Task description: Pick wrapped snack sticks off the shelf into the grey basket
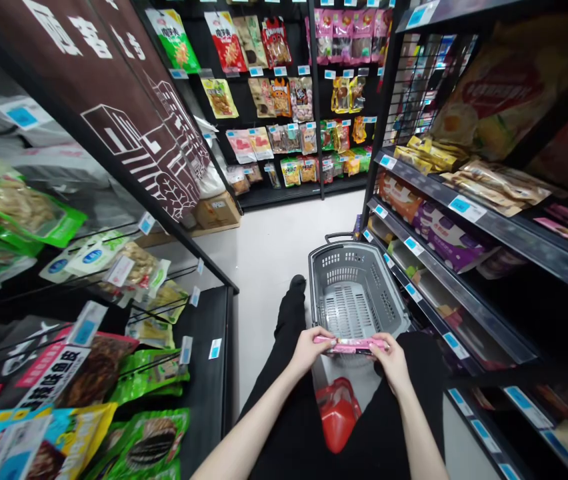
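Observation:
Between my two hands is a slim pink packet (349, 345), held level above the near end of a grey plastic shopping basket (347, 313). My left hand (309, 350) pinches the packet's left end between thumb and fingers. At the other end, my right hand (393, 363) grips it the same way. The basket stands on the floor in front of my legs, its slotted bottom showing. Below the packet, between my knees, is a shiny red object (338, 413) whose kind I cannot make out.
A shelf rack (489, 227) with snack packs and price tags runs close along the right. Bagged foods hang on hooks over a black shelf (207, 333) at left. More packets hang on a rack (274, 193) across the aisle's end. Pale floor (264, 247) lies between.

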{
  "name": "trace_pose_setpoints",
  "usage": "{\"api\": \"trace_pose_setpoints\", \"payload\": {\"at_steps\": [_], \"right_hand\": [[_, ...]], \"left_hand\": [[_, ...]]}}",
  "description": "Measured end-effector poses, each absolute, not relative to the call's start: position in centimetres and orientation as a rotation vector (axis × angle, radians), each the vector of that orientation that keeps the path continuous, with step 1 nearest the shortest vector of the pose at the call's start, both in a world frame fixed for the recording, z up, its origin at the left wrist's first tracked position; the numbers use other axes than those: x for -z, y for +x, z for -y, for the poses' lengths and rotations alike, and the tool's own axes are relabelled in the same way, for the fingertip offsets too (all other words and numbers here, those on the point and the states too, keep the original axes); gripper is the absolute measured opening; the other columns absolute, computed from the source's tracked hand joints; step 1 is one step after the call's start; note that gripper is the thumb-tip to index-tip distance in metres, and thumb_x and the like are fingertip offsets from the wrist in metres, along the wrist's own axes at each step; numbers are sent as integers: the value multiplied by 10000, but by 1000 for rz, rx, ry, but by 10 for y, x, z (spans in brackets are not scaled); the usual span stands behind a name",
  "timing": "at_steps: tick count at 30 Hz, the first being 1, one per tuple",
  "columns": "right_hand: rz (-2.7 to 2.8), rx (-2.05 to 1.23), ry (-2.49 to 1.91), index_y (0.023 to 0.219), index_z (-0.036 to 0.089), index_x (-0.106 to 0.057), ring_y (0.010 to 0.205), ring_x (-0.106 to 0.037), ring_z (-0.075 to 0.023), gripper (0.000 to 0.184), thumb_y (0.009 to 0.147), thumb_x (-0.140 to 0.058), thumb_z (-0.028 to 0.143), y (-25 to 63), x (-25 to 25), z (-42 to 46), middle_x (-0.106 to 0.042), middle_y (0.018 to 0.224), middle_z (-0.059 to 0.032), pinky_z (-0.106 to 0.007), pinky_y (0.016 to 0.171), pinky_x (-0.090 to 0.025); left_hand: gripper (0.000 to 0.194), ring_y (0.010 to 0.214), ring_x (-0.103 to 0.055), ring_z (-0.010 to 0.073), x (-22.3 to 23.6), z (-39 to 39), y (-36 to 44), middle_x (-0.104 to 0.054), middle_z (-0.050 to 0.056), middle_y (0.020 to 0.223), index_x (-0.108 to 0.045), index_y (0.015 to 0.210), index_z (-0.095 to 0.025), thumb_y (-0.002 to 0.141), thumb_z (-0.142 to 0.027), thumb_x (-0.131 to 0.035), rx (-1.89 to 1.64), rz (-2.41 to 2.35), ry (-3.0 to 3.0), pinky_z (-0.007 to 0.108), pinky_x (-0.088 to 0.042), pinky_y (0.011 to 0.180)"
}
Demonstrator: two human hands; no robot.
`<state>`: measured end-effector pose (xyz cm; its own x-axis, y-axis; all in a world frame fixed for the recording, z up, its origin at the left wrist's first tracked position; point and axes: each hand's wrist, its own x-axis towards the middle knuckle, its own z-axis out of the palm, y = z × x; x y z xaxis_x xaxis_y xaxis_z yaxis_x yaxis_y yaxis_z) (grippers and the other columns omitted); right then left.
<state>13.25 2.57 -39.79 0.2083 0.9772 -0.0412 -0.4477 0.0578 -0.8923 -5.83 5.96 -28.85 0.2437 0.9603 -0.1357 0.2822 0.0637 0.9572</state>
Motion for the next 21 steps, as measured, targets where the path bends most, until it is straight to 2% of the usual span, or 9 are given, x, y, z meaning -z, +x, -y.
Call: {"api": "trace_pose_setpoints", "payload": {"at_steps": [3, 7, 10, 12, 14, 18, 21], "right_hand": [[729, -1214, -959, 892, 153, -545, 637, -562, -150, 424, 643, -708, 455, 133, 400, -27, -578, 743, -26, -300, 592, -517], [812, -1209, -973, 886, 146, -562, 582, -524, -129, 384, 665, -687, 434, 129, 394, -24, -565, 675, -8, -244, 533, -445], [926, -1263, -932, 890, 150, -575, 537, -497, -123, 377, 629, -716, 382, 119, 384, -21, -551, 620, 13, -230, 504, -398], [972, -1281, -903, 871, 150, -585, 556, -495, -123, 363, 619, -717, 375, 112, 378, -19, -559, 645, 9, -231, 524, -390], [968, -1268, -899, 831, 144, -593, 583, -495, -125, 340, 631, -702, 397, 108, 375, -18, -566, 675, -4, -234, 547, -386], [874, -1235, -919, 828, 143, -585, 530, -450, -114, 346, 673, -667, 441, 113, 379, -18, -519, 595, 11, -229, 509, -345], [775, -1220, -918, 861, 144, -567, 516, -438, -108, 361, 690, -660, 448, 123, 387, -20, -510, 588, 16, -223, 493, -330]], "left_hand": [[385, 625, -600, 154, 286, -60, -62, -650, 85, 740, -609, 781, -79, 585, -395, -709, -700, -1241, 1495, 256, -484, 576], [374, 508, -502, 95, 285, -55, -61, -592, 3, 576, -657, 865, -76, 559, -280, -723, -427, -1158, 1618, 193, -376, 515], [201, 488, -381, 53, 290, -47, -51, -491, -43, 508, -649, 672, -86, 586, -258, -704, -296, -1093, 1716, 176, -259, 492], [237, 490, -303, 43, 294, -44, -44, -395, -55, 477, -558, 522, -87, 633, -268, -662, -262, -1068, 1744, 187, -201, 484], [278, 484, -261, 41, 296, -44, -39, -335, -59, 467, -501, 485, -94, 662, -268, -625, -232, -1056, 1732, 195, -175, 476], [189, 490, -359, 54, 292, -46, -46, -461, -47, 530, -602, 656, -97, 636, -279, -648, -127, -1004, 1616, 176, -244, 483], [296, 525, -459, 76, 286, -46, -58, -563, -17, 595, -649, 781, -102, 584, -313, -711, -33, -964, 1517, 170, -315, 509]]}}
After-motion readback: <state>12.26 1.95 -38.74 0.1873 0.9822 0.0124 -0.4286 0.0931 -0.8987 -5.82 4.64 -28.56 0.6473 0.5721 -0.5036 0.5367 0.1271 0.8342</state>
